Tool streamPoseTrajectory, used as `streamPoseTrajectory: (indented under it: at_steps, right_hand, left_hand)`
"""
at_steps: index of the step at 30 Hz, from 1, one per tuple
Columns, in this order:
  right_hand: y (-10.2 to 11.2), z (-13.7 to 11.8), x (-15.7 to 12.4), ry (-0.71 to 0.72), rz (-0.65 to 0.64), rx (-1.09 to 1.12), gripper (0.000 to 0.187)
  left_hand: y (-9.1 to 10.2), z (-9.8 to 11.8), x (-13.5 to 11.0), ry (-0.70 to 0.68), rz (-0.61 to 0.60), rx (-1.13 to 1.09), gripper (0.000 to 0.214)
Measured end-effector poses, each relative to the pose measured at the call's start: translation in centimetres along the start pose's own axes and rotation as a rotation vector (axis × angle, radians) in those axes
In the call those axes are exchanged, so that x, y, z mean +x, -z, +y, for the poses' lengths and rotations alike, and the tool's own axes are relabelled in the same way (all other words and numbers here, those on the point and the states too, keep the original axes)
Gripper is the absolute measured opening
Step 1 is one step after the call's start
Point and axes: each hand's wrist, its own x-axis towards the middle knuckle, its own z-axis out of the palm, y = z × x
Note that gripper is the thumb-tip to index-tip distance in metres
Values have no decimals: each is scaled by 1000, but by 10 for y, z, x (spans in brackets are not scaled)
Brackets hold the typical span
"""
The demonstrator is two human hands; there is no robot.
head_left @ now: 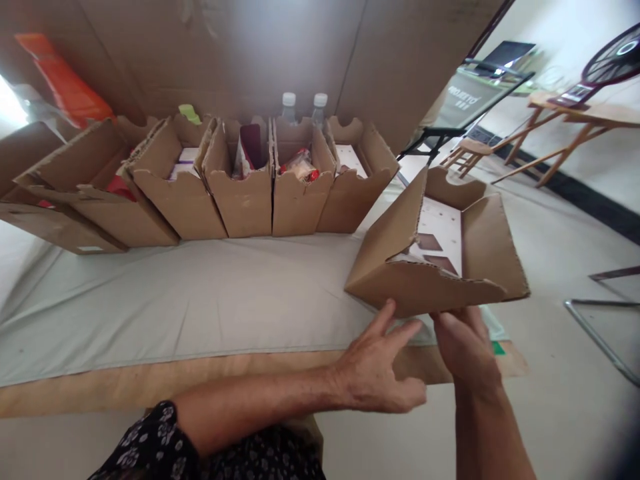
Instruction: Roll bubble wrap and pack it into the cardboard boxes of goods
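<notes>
A brown open-topped cardboard box (425, 287) is tilted at the table's right end, holding a white panel (440, 227) with small holes and brown rectangles. My right hand (467, 343) grips its lower edge from below; the fingertips are hidden under the box. Just in front of the box is my left hand (383, 370), fingers spread, with a fingertip at or against the box's lower front. Nothing is held in the left hand.
A row of similar cardboard boxes (250, 207) lines the back of the cloth-covered table (200, 293), holding packets, bottles (289, 107) and an orange item (70, 80). A tall cardboard panel (280, 53) stands behind. To the right are a folding chair (463, 103), a wooden stool (467, 148) and a fan (615, 57).
</notes>
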Motion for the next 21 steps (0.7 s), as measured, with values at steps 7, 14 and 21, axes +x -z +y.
streamPoseTrajectory:
  at_steps: [7, 14, 21]
  right_hand:
    - [8, 21, 41, -137, -169, -153, 50]
    - [27, 42, 141, -92, -359, -96, 33]
    - [4, 46, 193, -89, -378, -85, 36]
  left_hand:
    - [42, -14, -25, -42, 117, 309, 66]
    - [103, -61, -85, -275, 670, 754, 32]
    - [102, -65, -78, -296, 714, 812, 29]
